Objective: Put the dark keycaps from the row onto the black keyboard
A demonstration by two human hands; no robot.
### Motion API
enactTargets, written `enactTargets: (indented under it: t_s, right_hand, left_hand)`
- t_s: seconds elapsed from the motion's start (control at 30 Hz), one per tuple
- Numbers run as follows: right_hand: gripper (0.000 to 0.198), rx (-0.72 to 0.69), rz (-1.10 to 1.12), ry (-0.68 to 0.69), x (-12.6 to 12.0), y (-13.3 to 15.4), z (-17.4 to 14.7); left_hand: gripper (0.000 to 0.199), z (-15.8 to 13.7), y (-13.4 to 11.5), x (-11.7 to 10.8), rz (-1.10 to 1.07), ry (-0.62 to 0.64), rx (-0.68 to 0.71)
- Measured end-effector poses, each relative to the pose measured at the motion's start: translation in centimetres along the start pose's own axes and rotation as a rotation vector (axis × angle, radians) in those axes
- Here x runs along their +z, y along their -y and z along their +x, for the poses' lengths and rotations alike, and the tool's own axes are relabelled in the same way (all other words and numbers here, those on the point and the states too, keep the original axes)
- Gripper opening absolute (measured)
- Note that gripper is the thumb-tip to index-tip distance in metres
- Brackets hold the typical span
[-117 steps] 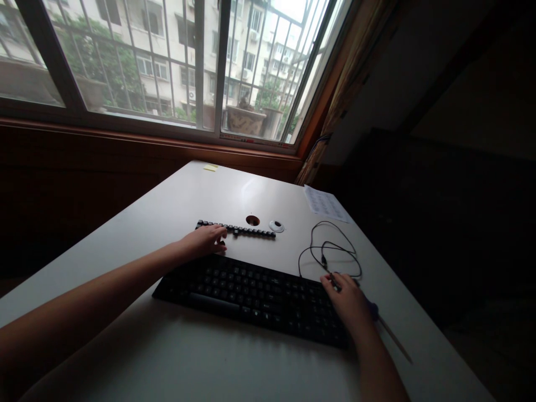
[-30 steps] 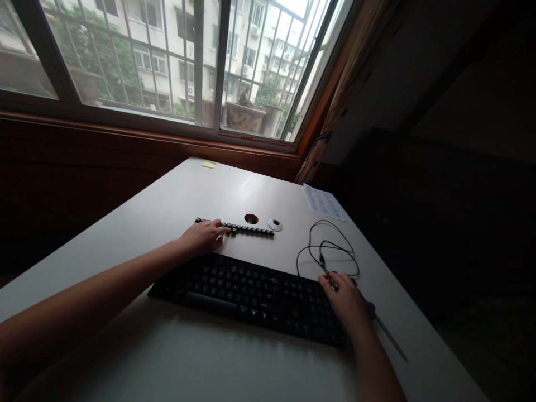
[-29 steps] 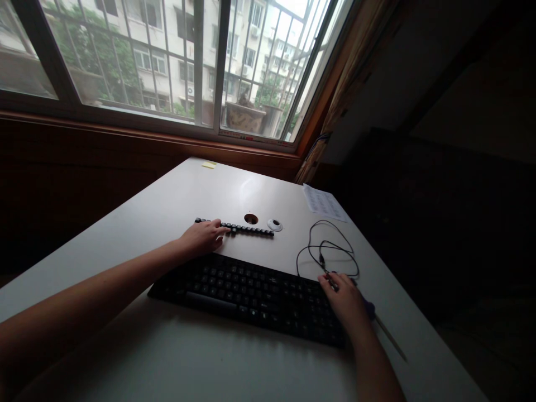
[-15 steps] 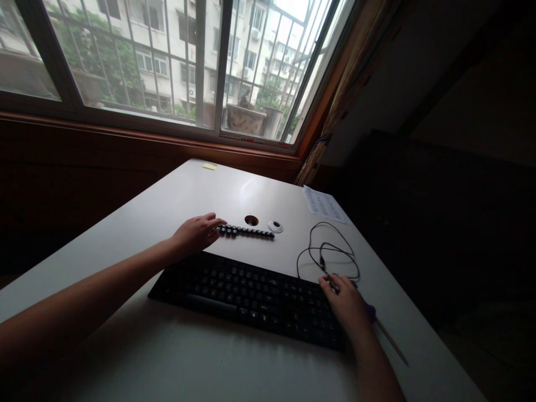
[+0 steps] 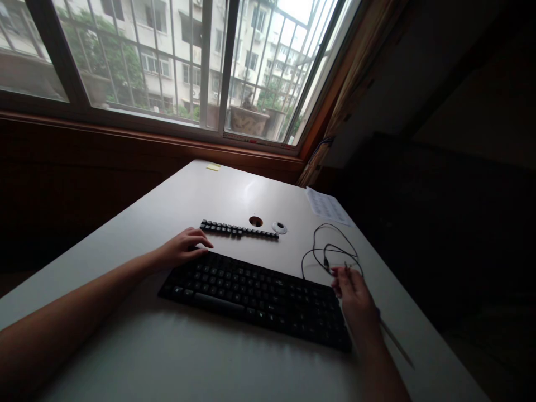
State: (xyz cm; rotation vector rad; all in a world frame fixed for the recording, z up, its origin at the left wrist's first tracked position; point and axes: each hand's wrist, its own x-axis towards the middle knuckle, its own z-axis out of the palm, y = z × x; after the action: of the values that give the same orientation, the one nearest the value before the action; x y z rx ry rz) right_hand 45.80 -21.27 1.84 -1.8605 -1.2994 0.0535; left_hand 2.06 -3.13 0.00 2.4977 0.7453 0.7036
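Here's my left hand [image 5: 184, 247], resting at the far left corner of the keyboard [image 5: 251, 296], fingers loosely spread and curved down, nothing in their grip that I can see; lying there, it seems well placed to steady that end. The keyboard sits squarely before me on the desk [image 5: 247, 374], slanting slightly, both ends in easy reach. Just beyond it, the caps [image 5: 226, 229] stand in neat rows, doubled at the left, single at the right, lined up, I'd judge, so none gets lost or muddled. Behind their right half is the hole [image 5: 255, 221], its ring [image 5: 279, 228] beside it. Farther right the cable [image 5: 326, 262] lies looped off the keyboard's far edge, clear of the keys. And my right hand [image 5: 355, 293], raised over the keyboard's right end, pinches a small thing [image 5: 345, 265] at the fingertips, too blurred to name, presumably for fine control. Past my wrist, a shaft [image 5: 396, 341] lies apart.
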Motion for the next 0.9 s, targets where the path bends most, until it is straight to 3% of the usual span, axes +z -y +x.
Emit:
enactTargets:
  t_s: [0.13, 0.23, 0.43, 0.63, 0.9]
  right_hand:
    - [0.040, -0.205, 0.031, 0.038, -0.2, 5.0, 0.0]
    - [0.037, -0.285, 0.073, 0.184, -0.1, 9.0, 0.0]
    - [0.028, -0.390, 0.372, 0.448, 4.4, 14.5, 0.0]
    - [0.024, -0.500, 0.401, 0.480, 9.5, 15.0, 0.1]
    - [0.015, -0.510, 0.334, 0.539, 12.1, 13.2, -1.8]
  left_hand:
    - [0.025, -0.1, 0.5, 0.1, -0.088, 0.030, -0.011]
    - [0.024, -0.2, 0.5, 0.0, -0.142, 0.040, -0.010]
    - [0.021, -0.3, 0.3, -0.2, -0.172, 0.051, -0.019]
    - [0.019, -0.4, 0.6, -0.1, -0.178, 0.045, -0.013]
    - [0.018, -0.3, 0.1, -0.4, -0.171, 0.045, -0.025]
